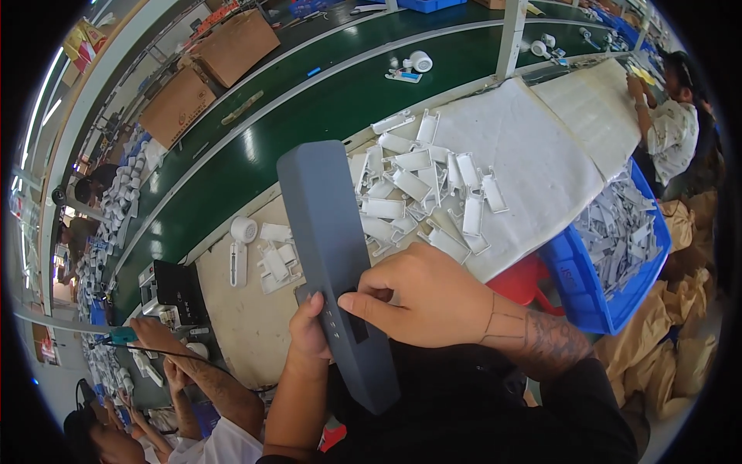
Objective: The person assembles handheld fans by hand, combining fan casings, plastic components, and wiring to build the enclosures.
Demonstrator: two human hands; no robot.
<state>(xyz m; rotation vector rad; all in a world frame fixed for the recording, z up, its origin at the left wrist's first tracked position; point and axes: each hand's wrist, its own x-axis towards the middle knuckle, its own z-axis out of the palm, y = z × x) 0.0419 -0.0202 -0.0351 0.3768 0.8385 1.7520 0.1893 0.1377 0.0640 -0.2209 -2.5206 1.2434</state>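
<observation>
A long dark grey bar-shaped device stands at a tilt in front of me, its lower end close to my black clothing. Around its lower left side my left hand is closed, the thumb beside a row of small light marks. My right hand lies against its right side with fingers curled and thumb pressed near a dark rectangular recess. Whatever those curled fingers may hold is hidden. Just beyond the device, loose white plastic brackets lie heaped on the pale-covered table.
A blue crate full of grey-white parts stands at right, beside a red stool and brown paper bags. Behind the table runs a green conveyor. At lower left, a co-worker's hand holds a teal tool; another person sits far right.
</observation>
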